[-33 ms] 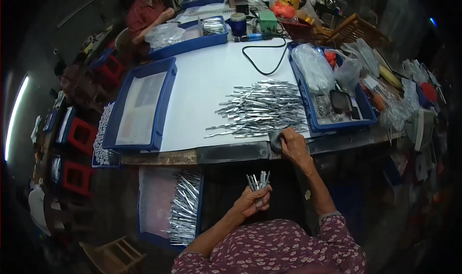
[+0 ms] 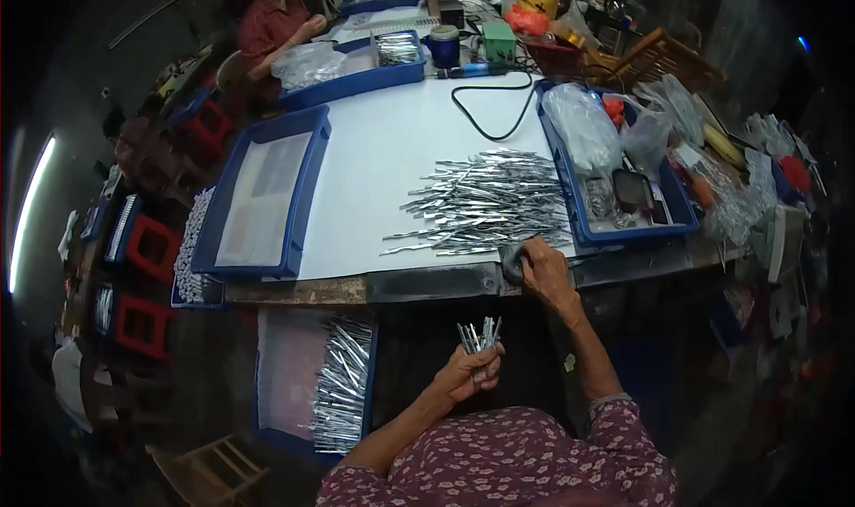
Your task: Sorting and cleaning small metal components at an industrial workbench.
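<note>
My left hand [image 2: 470, 372] is closed round a bundle of thin silvery metal rods [image 2: 481, 333], held upright in front of my body, below the table edge. My right hand [image 2: 548, 271] is at the table's front edge, its fingers bent together against a dark grey lump [image 2: 511, 263]. Whether a rod is between those fingers cannot be made out. Just beyond the right hand, a large loose pile of similar silvery rods [image 2: 490, 200] lies on the white tabletop sheet [image 2: 365, 168].
A blue tray [image 2: 313, 195] with a pale lining stands on the left. Another blue tray [image 2: 614, 237] holds plastic bags on the right. Below the table edge, a blue bin [image 2: 285, 364] contains more rods. A black cable [image 2: 459, 106] loops behind the pile. Across the table sits a person [image 2: 267, 26].
</note>
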`<state>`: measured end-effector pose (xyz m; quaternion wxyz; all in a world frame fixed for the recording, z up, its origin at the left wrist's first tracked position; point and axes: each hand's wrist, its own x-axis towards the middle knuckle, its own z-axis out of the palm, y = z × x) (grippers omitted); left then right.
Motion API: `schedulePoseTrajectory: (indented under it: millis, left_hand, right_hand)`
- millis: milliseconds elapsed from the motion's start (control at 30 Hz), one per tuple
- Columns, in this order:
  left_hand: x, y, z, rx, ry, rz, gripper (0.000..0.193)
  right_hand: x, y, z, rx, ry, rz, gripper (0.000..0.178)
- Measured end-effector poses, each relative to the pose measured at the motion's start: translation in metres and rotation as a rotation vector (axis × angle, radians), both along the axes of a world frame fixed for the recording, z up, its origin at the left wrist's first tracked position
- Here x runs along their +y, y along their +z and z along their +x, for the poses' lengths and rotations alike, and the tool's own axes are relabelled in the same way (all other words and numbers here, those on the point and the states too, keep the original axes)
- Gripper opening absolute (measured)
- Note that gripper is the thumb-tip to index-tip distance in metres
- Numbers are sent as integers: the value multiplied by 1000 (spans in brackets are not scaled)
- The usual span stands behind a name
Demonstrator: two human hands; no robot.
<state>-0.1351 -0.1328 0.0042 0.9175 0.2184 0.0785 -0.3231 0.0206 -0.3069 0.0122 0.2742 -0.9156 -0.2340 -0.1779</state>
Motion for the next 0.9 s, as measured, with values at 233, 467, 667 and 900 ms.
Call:
schedulePoseTrajectory:
  millis: [233, 467, 667, 900]
  left_hand:
    - [-3, -8, 6, -6, -24, 106, 18]
    - [-14, -5, 1, -89, -133, 323, 21]
    - [-16, -4, 1, -122, -115, 321, 22]
    - [-6, -8, 0, -149, -66, 318, 20]
  right_hand:
    - [0, 1, -1, 89, -39, 208, 9]
    - [-1, -10, -1, 282, -90, 472, 12]
    - [-4, -5, -1, 190, -219, 400, 10]
    - [8, -2, -2, 357, -144, 538, 8]
